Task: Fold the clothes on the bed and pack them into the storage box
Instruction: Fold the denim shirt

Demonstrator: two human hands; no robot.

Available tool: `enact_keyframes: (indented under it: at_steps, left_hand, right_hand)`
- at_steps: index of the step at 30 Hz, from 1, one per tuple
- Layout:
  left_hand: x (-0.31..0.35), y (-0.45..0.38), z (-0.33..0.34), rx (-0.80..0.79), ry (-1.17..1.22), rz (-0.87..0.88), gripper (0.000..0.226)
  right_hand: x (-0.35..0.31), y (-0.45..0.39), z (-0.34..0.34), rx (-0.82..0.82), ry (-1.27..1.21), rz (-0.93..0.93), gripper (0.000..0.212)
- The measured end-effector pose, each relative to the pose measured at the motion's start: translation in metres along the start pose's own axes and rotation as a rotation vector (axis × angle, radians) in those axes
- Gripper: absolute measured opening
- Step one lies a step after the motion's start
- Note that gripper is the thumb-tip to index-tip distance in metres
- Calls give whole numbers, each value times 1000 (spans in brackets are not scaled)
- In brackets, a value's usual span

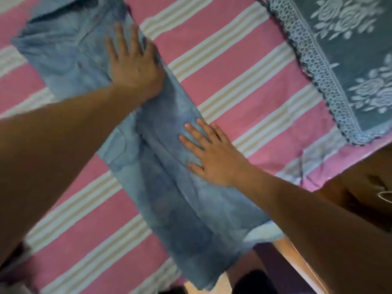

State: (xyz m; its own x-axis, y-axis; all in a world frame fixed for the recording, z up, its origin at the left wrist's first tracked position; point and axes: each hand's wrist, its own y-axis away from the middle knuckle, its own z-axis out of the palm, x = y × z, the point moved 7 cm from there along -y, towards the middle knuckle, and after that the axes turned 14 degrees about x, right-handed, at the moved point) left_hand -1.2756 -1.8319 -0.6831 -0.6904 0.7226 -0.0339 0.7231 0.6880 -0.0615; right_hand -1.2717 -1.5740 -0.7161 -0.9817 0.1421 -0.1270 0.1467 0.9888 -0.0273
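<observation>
A light blue denim garment (161, 187) lies stretched in a long strip across the pink and cream striped bed sheet (244, 77), running from upper left to the bed's near edge. My left hand (135, 66) presses flat on its upper part with fingers straight. My right hand (212, 153) lies flat on the middle of the strip, fingers spread and pointing left. The lower end of the garment hangs slightly over the bed edge. No storage box is in view.
A grey-blue cloth with white rose pattern and lace border (350, 60) covers the bed's upper right. A wooden bed frame edge (297, 264) runs along the lower right, with dark floor beyond it.
</observation>
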Motion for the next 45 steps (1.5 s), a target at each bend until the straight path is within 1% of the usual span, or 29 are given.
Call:
enact_keyframes:
  at_steps: [3,4,6,8,10,12,13,15,17,18,19,20,21,24,25,27,28,29,31,32,34,35,36,38,40,42,43,44,45]
  left_hand:
    - [73,158,-27,48,280,50,63]
    - [91,219,-30,19,319,61,63]
    - [121,332,-27,-152,352,131,65]
    - [133,401,-20,-258,347,149,65]
    - [135,430,-25,-246,369,20,62]
    - [134,442,-36,-179,411,-227,65]
    - [128,451,-41,-137,455,-414,69]
    - [114,477,-47,9,538,-942,74]
    - [118,514,-40,78,761,-1525,58]
    - [125,527,-37,131,912,-1758,45]
    - [138,535,-32,158,1064,-1897,35]
    - [147,537,-27,114,1134,-1928,30]
    - [154,537,-28,69,1179,-1902,27]
    - [162,541,-29,4,1322,-1822,20]
    - [160,550,-24,18,1369,-1866,22]
    - [158,552,-19,-9,1602,-1929,33]
    - [157,555,-18,3,1680,-1893,34]
    - [157,561,-21,23,1816,-1924,29]
    - [152,568,-36,168,1797,-1849,12]
    - [153,567,-43,166,1803,-1871,6]
    - [154,570,-48,109,1789,-1840,9]
    - [154,570,-50,108,1790,-1832,9]
    - [152,571,-50,118,1778,-1824,9]
    - [150,574,-42,99,1765,-1834,10]
    - [149,576,-32,51,1743,-1840,8]
    - [149,579,-26,14,1693,-1829,7]
    - [148,580,-26,3,1643,-1803,8]
    - [145,581,-27,6,1569,-1781,10]
    - [141,583,-28,12,1485,-1781,12]
  right_hand:
    - [5,41,-28,-51,-31,-3,63]
    - [4,72,-34,-74,-47,-17,62]
    - [5,142,-45,-139,-107,-11,61]
    - [16,201,-59,-133,-250,105,54]
    - [27,239,-68,-133,-412,241,43]
    - [37,261,-65,-209,-524,313,40]
    - [39,270,-63,-236,-574,338,44]
    - [55,264,-54,-227,-613,290,51]
    - [74,251,-48,-192,-643,293,48]
    - [77,244,-44,-217,-672,294,46]
    - [78,244,-39,-262,-668,265,43]
    - [78,243,-36,-284,-630,230,39]
    - [79,243,-32,-281,-587,192,33]
    - [74,246,-35,-175,-610,173,18]
    - [71,247,-41,-129,-645,190,13]
    - [64,253,-54,-65,-725,296,6]
    - [62,257,-59,-57,-781,394,8]
    - [56,265,-64,-52,-834,482,11]
    - [45,274,-74,-17,-955,623,19]
    - [40,278,-74,1,-1033,689,26]
    - [29,282,-69,-1,-1180,824,47]
    - [26,284,-64,-7,-1187,864,57]
    - [23,283,-60,-4,-1158,871,61]
    - [23,282,-49,-6,-1119,883,60]
    - [20,281,-48,10,-1086,825,57]
    - [21,280,-50,48,-902,674,51]
    - [21,281,-49,1,-758,557,42]
    - [21,286,-45,-94,-572,435,31]
    - [27,295,-40,-207,-407,376,21]
